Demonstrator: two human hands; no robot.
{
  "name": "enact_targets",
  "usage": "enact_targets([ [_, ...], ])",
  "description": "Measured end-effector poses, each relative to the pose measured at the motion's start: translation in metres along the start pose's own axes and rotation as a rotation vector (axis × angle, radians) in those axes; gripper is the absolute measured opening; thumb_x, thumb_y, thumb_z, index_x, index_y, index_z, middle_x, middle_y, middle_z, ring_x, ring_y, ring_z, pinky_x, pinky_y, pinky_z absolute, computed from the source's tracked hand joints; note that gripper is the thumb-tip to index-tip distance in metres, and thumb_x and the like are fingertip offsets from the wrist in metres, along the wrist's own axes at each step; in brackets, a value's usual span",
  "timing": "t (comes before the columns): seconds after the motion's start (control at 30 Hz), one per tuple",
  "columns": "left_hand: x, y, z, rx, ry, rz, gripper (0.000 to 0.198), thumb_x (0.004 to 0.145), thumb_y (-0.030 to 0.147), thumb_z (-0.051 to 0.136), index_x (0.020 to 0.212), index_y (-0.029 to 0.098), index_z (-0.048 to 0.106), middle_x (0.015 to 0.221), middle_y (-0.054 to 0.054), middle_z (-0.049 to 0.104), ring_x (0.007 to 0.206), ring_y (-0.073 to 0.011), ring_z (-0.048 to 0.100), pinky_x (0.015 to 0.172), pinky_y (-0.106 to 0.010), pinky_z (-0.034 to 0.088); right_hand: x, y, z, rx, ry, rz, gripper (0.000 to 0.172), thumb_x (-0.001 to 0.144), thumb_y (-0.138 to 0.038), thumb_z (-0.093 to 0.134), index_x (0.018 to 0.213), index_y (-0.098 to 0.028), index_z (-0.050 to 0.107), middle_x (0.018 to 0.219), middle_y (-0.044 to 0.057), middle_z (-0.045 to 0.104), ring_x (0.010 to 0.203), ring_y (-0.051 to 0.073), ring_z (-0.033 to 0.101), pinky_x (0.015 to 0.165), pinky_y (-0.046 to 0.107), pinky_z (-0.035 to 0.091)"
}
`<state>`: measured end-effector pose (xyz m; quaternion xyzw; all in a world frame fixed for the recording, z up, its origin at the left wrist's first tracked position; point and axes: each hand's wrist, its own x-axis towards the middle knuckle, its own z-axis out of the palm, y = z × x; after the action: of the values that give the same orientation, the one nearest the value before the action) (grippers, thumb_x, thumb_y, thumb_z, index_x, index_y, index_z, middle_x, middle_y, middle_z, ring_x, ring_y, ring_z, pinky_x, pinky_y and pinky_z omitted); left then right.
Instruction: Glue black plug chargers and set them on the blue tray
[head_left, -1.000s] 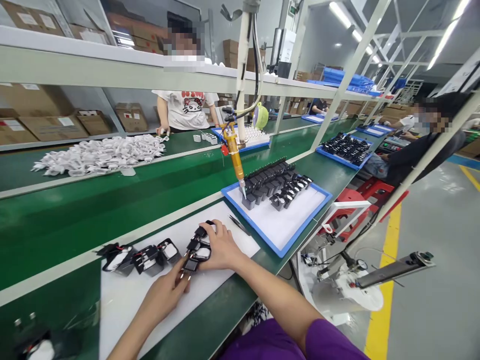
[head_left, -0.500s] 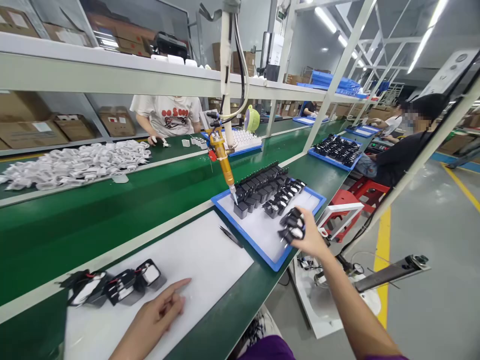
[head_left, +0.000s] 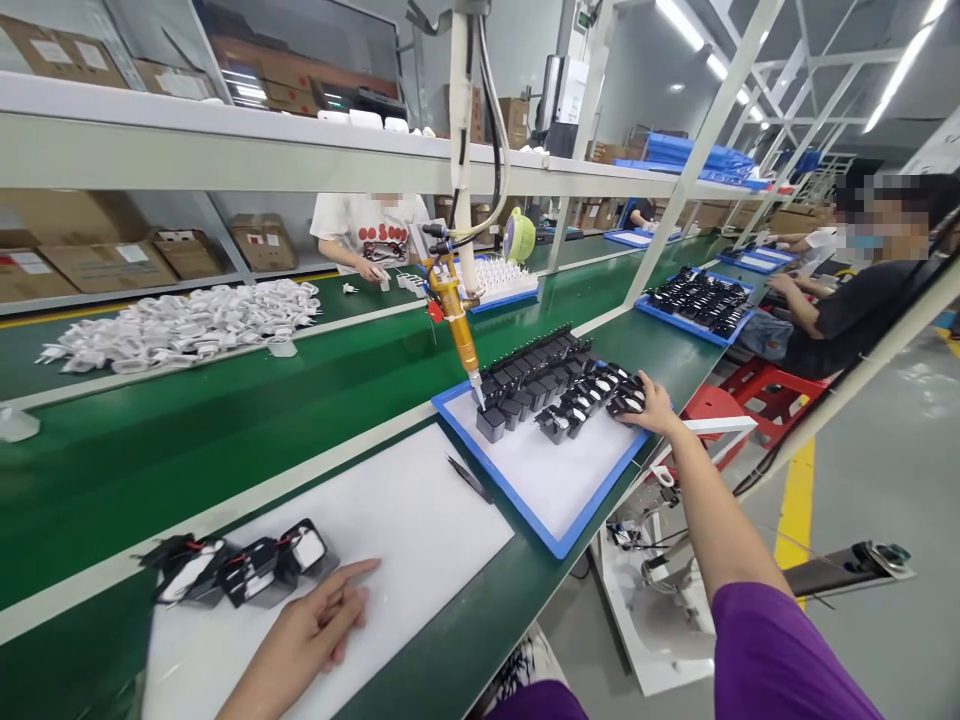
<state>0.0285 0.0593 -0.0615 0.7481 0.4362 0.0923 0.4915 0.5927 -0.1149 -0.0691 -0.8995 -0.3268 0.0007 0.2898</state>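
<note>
My right hand grips black power adapter cases with white tops, at the far right side of a blue-rimmed tray. Beside them in the tray stand rows of similar black adapter cases; some show white tops. My left hand rests on a white sheet, index finger stretched out and the others loosely bent, holding nothing. Just behind it sit several black adapter cases with white parts and red wires. Black tweezers lie on the sheet near the tray.
An amber dispensing syringe hangs with its nozzle over the tray's left corner. A green conveyor belt runs behind. White plug parts are heaped across it. Co-workers sit opposite and at right. Another blue tray holds black parts.
My right hand has carried the adapter cases away from me, from the tray's near edge to its far right side, beside the row. My left hand stays on the sheet.
</note>
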Motion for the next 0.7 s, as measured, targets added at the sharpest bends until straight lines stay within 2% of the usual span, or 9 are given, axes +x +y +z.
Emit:
enact_targets([
  [0.1,0.0,-0.002,-0.002,-0.013,-0.057,0.011,0.068,0.08,0.067,0.045,0.124,0.016,0.057,0.071,-0.001,0.059,0.05,-0.0136,0.05,0.049,-0.027,0.046,-0.007,-0.003,-0.019,-0.013,-0.002,-0.032,0.124,0.049,-0.046,0.083,0.149,-0.009,0.02,0.148,0.029,0.027,0.142,0.04,0.023,0.11,0.052,0.027],
  [0.2,-0.003,-0.001,-0.004,0.006,-0.114,0.041,0.06,0.083,0.061,0.045,0.123,0.017,0.057,0.075,-0.001,0.06,0.052,-0.0139,0.054,0.05,-0.026,0.046,-0.025,-0.023,-0.045,-0.008,0.047,-0.11,0.104,0.068,-0.052,0.071,0.148,-0.007,0.024,0.149,0.031,0.027,0.145,0.038,0.019,0.111,0.05,0.025],
  [0.27,-0.009,0.004,-0.004,0.053,-0.106,0.076,0.054,0.086,0.055,0.043,0.121,0.017,0.058,0.075,-0.002,0.062,0.054,-0.0136,0.056,0.053,-0.026,0.047,-0.044,-0.05,-0.058,0.027,0.087,-0.204,0.075,0.082,-0.051,0.057,0.143,-0.011,0.038,0.142,0.027,0.04,0.14,0.032,0.033,0.109,0.046,0.031],
  [0.33,-0.018,0.011,-0.004,0.119,-0.084,0.123,0.047,0.089,0.048,0.043,0.12,0.017,0.06,0.074,-0.002,0.064,0.055,-0.0131,0.058,0.058,-0.025,0.048,-0.069,-0.086,-0.062,0.196,0.202,-0.366,0.054,0.086,-0.048,0.054,0.133,-0.021,0.052,0.124,0.021,0.059,0.114,0.027,0.06,0.098,0.043,0.045],
  [0.4,-0.028,0.021,-0.006,0.172,-0.064,0.177,0.042,0.09,0.043,0.044,0.119,0.018,0.062,0.072,-0.001,0.066,0.055,-0.0125,0.06,0.059,-0.024,0.047,-0.098,-0.127,-0.055,0.332,0.227,-0.477,0.042,0.086,-0.043,0.057,0.127,-0.03,0.056,0.11,0.014,0.067,0.093,0.025,0.067,0.091,0.044,0.05],
  [0.5,-0.043,0.033,-0.016,0.174,-0.029,0.246,0.036,0.09,0.038,0.046,0.115,0.019,0.065,0.069,-0.001,0.068,0.053,-0.0113,0.061,0.057,-0.021,0.046,-0.142,-0.191,-0.024,0.338,0.029,-0.706,0.027,0.086,-0.039,0.059,0.112,-0.033,0.063,0.1,0.009,0.071,0.082,0.024,0.069,0.083,0.045,0.054],
  [0.57,-0.052,0.037,-0.028,0.141,0.056,0.267,0.032,0.09,0.037,0.048,0.108,0.019,0.068,0.067,-0.001,0.068,0.053,-0.0109,0.061,0.057,-0.02,0.047,-0.167,-0.229,0.007,0.378,-0.194,-0.834,0.025,0.088,-0.038,0.055,0.11,-0.029,0.062,0.103,0.008,0.07,0.082,0.022,0.068,0.08,0.042,0.056],
  [0.63,-0.057,0.035,-0.044,0.12,0.266,0.263,0.03,0.09,0.038,0.049,0.098,0.018,0.069,0.07,-0.001,0.068,0.056,-0.0112,0.061,0.059,-0.021,0.048,-0.19,-0.264,0.042,0.388,-0.445,-0.868,0.034,0.09,-0.038,0.051,0.121,-0.026,0.056,0.109,0.009,0.068,0.086,0.02,0.067,0.079,0.039,0.056],
  [0.7,-0.057,0.028,-0.06,0.131,0.558,0.226,0.029,0.091,0.036,0.047,0.096,0.017,0.068,0.08,-0.003,0.07,0.066,-0.0136,0.064,0.066,-0.024,0.05,-0.21,-0.294,0.073,0.358,-0.641,-0.849,0.05,0.089,-0.041,0.05,0.136,-0.024,0.043,0.124,0.01,0.06,0.093,0.02,0.066,0.076,0.038,0.057],
])
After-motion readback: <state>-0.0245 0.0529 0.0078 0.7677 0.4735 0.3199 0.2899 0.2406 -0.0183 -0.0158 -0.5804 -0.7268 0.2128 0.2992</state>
